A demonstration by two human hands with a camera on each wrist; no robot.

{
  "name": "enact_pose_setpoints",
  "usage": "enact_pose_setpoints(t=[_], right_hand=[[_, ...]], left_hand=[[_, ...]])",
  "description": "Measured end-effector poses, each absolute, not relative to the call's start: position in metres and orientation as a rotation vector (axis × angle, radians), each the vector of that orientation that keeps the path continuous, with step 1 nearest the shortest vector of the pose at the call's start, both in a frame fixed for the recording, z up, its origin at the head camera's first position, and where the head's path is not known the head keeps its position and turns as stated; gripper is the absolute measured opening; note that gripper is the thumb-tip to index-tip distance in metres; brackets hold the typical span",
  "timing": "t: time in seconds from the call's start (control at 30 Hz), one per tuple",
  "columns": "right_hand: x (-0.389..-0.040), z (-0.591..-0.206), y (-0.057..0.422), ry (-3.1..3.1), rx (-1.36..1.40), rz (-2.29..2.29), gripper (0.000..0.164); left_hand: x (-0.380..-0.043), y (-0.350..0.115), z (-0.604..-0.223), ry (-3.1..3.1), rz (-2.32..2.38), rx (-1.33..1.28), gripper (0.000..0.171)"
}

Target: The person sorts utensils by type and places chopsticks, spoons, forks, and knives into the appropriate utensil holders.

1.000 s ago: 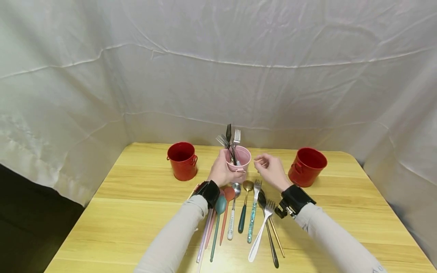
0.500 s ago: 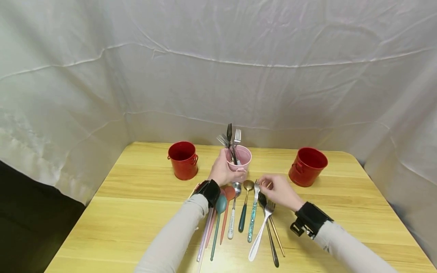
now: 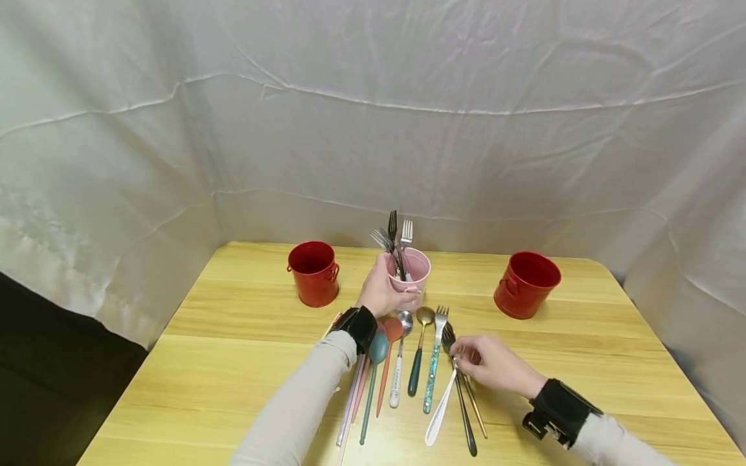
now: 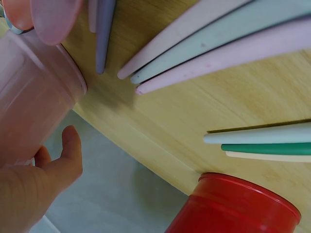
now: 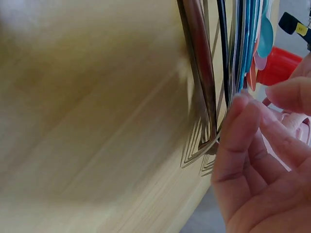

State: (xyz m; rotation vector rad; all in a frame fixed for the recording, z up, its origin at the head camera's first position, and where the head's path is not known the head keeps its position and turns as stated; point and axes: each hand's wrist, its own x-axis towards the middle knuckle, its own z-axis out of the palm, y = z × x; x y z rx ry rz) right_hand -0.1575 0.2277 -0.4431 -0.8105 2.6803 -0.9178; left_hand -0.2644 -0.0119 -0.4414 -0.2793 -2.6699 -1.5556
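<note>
My left hand [image 3: 381,291] grips a small pink bucket [image 3: 423,285] at the middle back of the table. Several forks [image 3: 393,223] stand in it with their tines up. To the right, the fingers of my right hand [image 3: 495,366] are curled over a silver fork [image 3: 438,414] lying on the table. Their tips are right at its neck and cover its tines in the head view. I cannot tell whether they pinch it. A black fork [image 3: 469,433] and a gold-ended handle [image 3: 480,421] lie beside it, and a turquoise-handled fork [image 3: 432,375] to its left.
Red buckets stand at left [image 3: 317,291] and right [image 3: 521,298]. Between my forearms lie a green-handled spoon [image 3: 415,372], a white-handled spoon [image 3: 395,382], an orange spoon [image 3: 393,329] and a teal spoon [image 3: 378,349]. Grey cloth [image 3: 466,162] hangs behind the table.
My right hand has moved from beside the pink bucket toward me, past the turquoise-handled fork, down to the silver fork. My left hand has stayed on the bucket.
</note>
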Motion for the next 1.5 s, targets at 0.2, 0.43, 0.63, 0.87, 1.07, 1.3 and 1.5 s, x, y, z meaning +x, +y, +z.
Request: enact_pose_setpoints(t=[0.2, 0.43, 0.63, 0.87, 1.07, 1.3, 1.5], right_hand=[[-0.152, -0.444, 0.229, 2.575, -0.828, -0.889, 0.013], [-0.150, -0.448, 0.227, 2.422, -0.801, -0.920, 0.013], [-0.149, -0.450, 0.225, 2.330, -0.698, -0.991, 0.014], [-0.148, -0.452, 0.223, 2.300, -0.680, -1.014, 0.010], [-0.148, -0.453, 0.221, 2.324, -0.716, -0.991, 0.008], [-0.149, -0.456, 0.221, 2.356, -0.729, -0.992, 0.009], [-0.148, -0.458, 0.220, 2.401, -0.714, -0.985, 0.009]], left_hand=[[-0.264, -0.012, -0.440, -2.674, -1.561, -0.279, 0.089], [-0.264, -0.012, -0.440, -2.683, -1.559, -0.275, 0.090], [-0.264, -0.011, -0.440, -2.681, -1.553, -0.271, 0.090], [-0.264, -0.011, -0.440, -2.691, -1.543, -0.266, 0.091], [-0.264, -0.011, -0.440, -2.688, -1.555, -0.262, 0.090], [-0.265, -0.011, -0.442, -2.683, -1.564, -0.258, 0.089], [-0.265, -0.011, -0.442, -2.693, -1.559, -0.246, 0.089]])
